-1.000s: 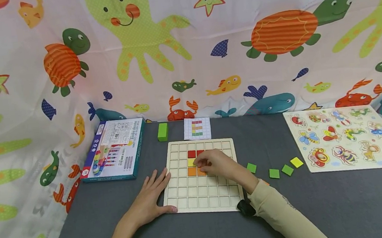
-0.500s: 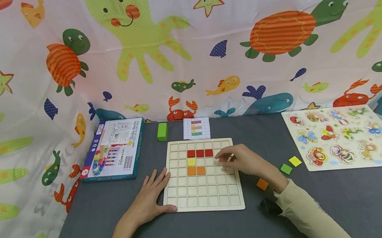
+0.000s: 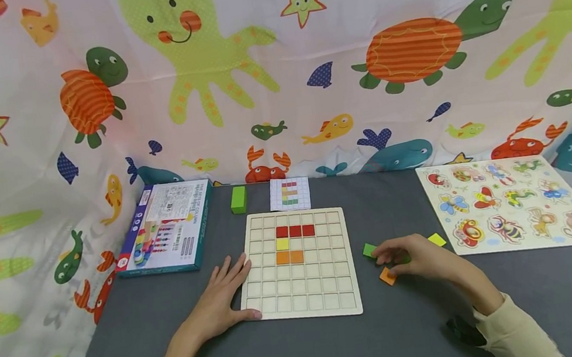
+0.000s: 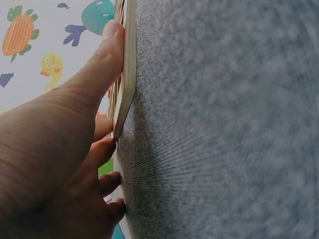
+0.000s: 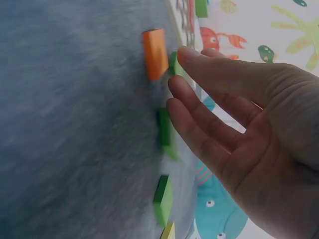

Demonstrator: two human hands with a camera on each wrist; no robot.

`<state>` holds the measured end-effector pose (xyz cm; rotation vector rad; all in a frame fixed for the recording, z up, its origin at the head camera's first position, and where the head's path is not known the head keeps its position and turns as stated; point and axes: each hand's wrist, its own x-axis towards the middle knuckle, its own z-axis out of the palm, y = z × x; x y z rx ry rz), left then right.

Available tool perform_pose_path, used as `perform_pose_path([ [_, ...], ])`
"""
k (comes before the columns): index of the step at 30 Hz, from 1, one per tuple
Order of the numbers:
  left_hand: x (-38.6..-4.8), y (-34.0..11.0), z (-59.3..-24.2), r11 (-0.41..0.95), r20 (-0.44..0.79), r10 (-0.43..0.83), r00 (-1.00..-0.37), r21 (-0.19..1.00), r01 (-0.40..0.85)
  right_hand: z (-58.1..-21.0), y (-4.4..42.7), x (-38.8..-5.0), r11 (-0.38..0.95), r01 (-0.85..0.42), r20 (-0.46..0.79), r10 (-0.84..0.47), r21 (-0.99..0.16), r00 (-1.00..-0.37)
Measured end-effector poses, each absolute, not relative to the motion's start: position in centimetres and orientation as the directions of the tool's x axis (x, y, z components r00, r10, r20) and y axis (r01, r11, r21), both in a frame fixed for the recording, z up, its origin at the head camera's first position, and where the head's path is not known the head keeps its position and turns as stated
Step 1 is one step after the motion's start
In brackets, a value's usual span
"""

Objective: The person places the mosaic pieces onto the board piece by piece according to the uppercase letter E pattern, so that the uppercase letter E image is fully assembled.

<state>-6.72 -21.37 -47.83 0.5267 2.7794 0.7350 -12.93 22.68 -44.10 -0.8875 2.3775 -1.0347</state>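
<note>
My left hand (image 3: 220,297) lies flat with spread fingers at the left side of a wooden grid board (image 3: 330,291); its thumb (image 4: 107,55) rests on the board's near-left corner. On the board are three red tiles (image 3: 295,231) in a row, a yellow tile (image 3: 283,244) below the first, and two orange tiles (image 3: 289,257) below that. Right of the board, my right hand (image 3: 419,257) hovers over loose tiles with loosely bent fingers, apparently holding nothing. Closest are a loose orange tile (image 5: 156,54) and several green tiles (image 5: 167,134). A loose yellow tile (image 3: 437,239) shows behind the hand.
A pattern card (image 3: 289,194) and a green block (image 3: 238,200) stand behind the board. At the back left lies a flat box (image 3: 164,227). An insect picture puzzle (image 3: 517,205) occupies the right. Behind everything hangs a sea-animal curtain (image 3: 303,53).
My right hand has moved from above the board's tiles, across its right edge, to the loose tiles on the right. My left hand stays at the board. The view has shifted slightly.
</note>
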Motion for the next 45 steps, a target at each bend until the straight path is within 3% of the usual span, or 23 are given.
perform_pose_path([
  [20, -6.7, -21.5, -47.7, 0.813, -0.112, 0.391, -0.914, 0.508, 0.286, -44.4, 22.0, -11.7, 0.551, -0.449, -0.084, -0.692, -0.703, -0.717],
  [36, -6.6, -21.5, -47.9, 0.802, -0.091, 0.391, -0.916, 0.523, 0.29, -42.5, 18.3, -13.5, 0.561, -0.464, -0.092, -0.699, -0.686, -0.709],
  [45, -6.7, -21.2, -47.5, 0.813, -0.115, 0.382, -0.917, 0.514, 0.274, -42.5, 14.8, -15.3, 0.547, -0.489, -0.017, -0.678, -0.679, -0.735],
])
